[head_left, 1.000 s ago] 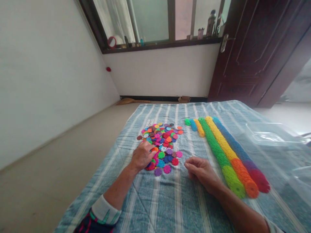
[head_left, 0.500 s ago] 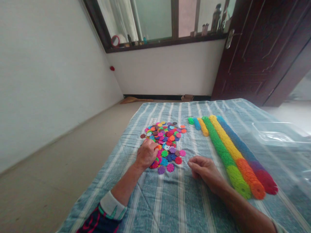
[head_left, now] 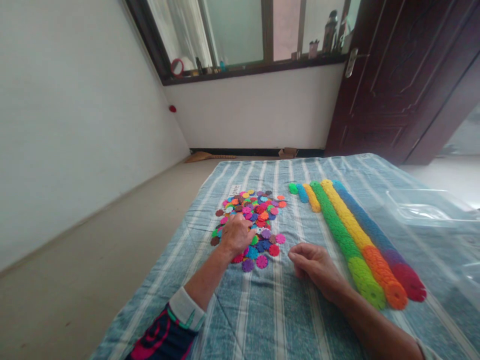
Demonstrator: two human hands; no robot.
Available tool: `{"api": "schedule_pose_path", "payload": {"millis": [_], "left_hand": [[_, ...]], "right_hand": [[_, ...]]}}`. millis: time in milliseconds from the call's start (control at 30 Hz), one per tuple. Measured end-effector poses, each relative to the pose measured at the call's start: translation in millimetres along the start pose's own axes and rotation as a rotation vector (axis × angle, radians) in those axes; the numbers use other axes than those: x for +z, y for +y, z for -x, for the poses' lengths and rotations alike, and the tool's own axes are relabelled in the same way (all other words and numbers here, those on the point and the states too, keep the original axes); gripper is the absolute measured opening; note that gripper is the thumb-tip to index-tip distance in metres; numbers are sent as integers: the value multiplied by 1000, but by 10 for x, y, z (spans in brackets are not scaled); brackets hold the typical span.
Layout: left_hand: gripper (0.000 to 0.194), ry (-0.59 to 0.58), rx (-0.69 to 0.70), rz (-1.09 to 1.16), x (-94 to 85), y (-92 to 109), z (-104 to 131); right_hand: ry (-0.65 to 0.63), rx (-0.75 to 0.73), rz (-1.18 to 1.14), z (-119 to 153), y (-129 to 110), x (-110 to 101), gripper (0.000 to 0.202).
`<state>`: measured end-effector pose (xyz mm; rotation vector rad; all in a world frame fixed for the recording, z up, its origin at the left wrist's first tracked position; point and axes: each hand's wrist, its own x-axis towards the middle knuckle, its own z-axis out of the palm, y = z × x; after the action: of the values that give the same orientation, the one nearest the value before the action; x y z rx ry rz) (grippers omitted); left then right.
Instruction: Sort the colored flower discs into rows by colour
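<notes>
My left hand (head_left: 236, 234) reaches over the near left part of a loose pile of notched plastic discs (head_left: 262, 207) in many colours. Its thumb and forefinger are apart, with no disc visible between them; the other fingertips are hidden. To the right of the pile, my right hand (head_left: 315, 262) rests low over the cloth, its fingers curled and thumb against the forefinger. Whatever it may hold is hidden. Beyond it lie long rows of overlapping discs: a green row (head_left: 337, 230), a yellow and orange row (head_left: 348, 222) and a blue to red row (head_left: 375, 232).
Short disc groups in green (head_left: 293, 188), blue (head_left: 302, 193) and yellow-orange (head_left: 312, 198) lie near the long rows' far ends. A clear plastic tub (head_left: 431, 215) stands at the right on the striped cloth (head_left: 258, 320). A broom (head_left: 204, 157) lies on the floor behind.
My left hand has shifted slightly right and farther over the pile, uncovering green and brown discs at its left edge. My right hand has stayed about where it was, still curled.
</notes>
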<state>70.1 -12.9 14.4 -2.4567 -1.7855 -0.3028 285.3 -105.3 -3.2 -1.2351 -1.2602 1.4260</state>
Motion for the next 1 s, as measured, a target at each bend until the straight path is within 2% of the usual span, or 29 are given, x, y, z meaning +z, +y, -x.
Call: {"api": "schedule_pose_path", "payload": {"millis": [267,567,833,1000], "left_hand": [[19,-27,10,91,71,30,-85],[15,-13,33,241,98,17,-48],[7,4,24,390,124,4,-36],[11,-2,23,485,104,-42,-30]], "right_hand": [[-4,-5,-15,2,16,6,30],[20,-22,26,-1,43,10,30],[61,-2,112,-29,-6,115,29],[111,-155,272,-271,-76,227,26]]}}
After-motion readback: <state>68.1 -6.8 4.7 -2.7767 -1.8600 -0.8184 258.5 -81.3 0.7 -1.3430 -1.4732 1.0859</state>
